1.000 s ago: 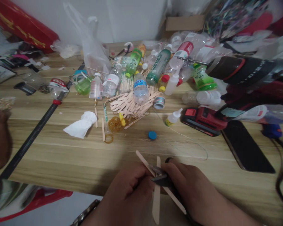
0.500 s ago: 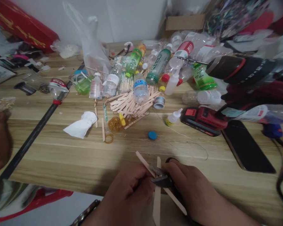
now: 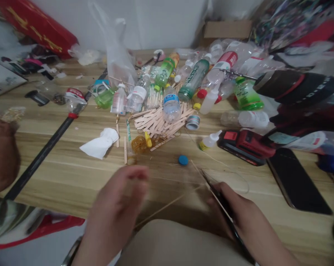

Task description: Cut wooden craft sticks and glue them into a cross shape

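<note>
My right hand (image 3: 236, 210) grips black scissors (image 3: 213, 190), their dark blades pointing forward and left. Against them, in the same hand, are crossed thin wooden sticks, one running along the scissors and another wooden stick (image 3: 172, 202) reaching toward my lap; the sticks are seen nearly edge-on. My left hand (image 3: 118, 195) hangs in the air left of the sticks, smeared by motion. Its fingers are curved and apart, with nothing seen in them. A blue bottle cap (image 3: 183, 160) lies on the table just beyond the sticks.
A pile of wooden sticks (image 3: 155, 123), rubber bands (image 3: 139, 145) and plastic bottles (image 3: 194, 79) covers the table's middle. At right are a power drill (image 3: 255, 147) and phone (image 3: 298, 181). A black tube (image 3: 41, 157) lies left, near another person's hand (image 3: 3, 159).
My left hand has let go of the crossed sticks and moved left. My right hand has shifted right and turned the scissors and sticks edge-on. The view has swung slightly left.
</note>
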`<state>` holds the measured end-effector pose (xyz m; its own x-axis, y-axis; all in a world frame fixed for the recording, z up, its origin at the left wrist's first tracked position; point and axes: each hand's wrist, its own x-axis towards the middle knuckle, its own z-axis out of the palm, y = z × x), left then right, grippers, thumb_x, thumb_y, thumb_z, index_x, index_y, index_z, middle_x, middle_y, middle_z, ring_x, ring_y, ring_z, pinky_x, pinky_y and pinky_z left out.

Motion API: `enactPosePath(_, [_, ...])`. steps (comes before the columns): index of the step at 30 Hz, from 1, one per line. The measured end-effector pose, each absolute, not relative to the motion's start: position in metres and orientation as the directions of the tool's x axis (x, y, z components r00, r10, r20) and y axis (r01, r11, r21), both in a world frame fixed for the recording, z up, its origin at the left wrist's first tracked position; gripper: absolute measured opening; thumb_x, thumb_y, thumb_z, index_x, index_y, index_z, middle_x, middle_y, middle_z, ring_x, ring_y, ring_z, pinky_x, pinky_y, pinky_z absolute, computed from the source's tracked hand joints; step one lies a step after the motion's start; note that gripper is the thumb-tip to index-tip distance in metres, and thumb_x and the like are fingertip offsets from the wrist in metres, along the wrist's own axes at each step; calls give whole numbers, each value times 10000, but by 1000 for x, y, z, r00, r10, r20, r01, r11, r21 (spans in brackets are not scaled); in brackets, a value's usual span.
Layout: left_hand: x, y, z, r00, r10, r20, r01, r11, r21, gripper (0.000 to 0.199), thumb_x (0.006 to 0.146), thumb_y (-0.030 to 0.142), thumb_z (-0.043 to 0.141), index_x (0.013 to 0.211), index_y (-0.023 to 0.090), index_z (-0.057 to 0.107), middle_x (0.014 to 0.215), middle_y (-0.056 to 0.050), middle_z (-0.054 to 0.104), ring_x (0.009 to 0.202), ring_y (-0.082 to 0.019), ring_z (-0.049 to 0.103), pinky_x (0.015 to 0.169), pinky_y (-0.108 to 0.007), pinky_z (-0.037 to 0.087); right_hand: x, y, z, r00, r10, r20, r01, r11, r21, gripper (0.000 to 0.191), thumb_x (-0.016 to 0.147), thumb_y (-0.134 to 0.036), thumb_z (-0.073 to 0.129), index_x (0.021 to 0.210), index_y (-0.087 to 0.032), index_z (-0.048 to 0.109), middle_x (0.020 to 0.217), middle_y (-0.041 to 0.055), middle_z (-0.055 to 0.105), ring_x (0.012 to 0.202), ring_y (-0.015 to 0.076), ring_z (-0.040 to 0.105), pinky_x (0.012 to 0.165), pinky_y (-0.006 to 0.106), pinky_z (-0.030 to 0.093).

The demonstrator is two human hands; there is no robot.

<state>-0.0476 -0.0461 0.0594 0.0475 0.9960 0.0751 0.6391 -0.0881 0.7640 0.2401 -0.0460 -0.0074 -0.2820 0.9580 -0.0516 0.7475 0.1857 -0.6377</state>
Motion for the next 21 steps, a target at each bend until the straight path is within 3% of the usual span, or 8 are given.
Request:
enactPosePath(5, [1, -30, 39, 284, 959, -3, 575, -167, 801, 236, 970, 223, 483, 1142, 193, 642, 1107, -59, 712, 1044, -221, 632, 915, -335, 474, 219, -39, -6, -276, 960, 40, 817, 257, -516, 128, 960, -318, 434, 877, -256, 510, 610, -1, 680, 466, 211, 654, 437, 266, 390])
enactPosePath(13, [17, -26, 33, 274, 961, -42, 447, -89, 890, 211, 940, 146, 498, 1038, 203, 675, 1012, -30, 730, 955, -204, 644, 838, -303, 463, 204, -36, 1, -338, 931, 138, 818, 363, -446, 67, 952, -244, 428, 915, -249, 485, 686, 12, 705, 527, 245, 700, 422, 278, 394])
enactPosePath(21, [17, -31, 27, 255, 966, -39, 432, -77, 899, 217, 890, 89, 518, 964, 198, 690, 947, -25, 742, 888, -195, 660, 795, -288, 465, 204, -40, 7, -386, 913, 134, 770, 398, -498, 158, 893, -155, 441, 1017, -252, 450, 738, 0, 660, 514, 183, 642, 452, 251, 428])
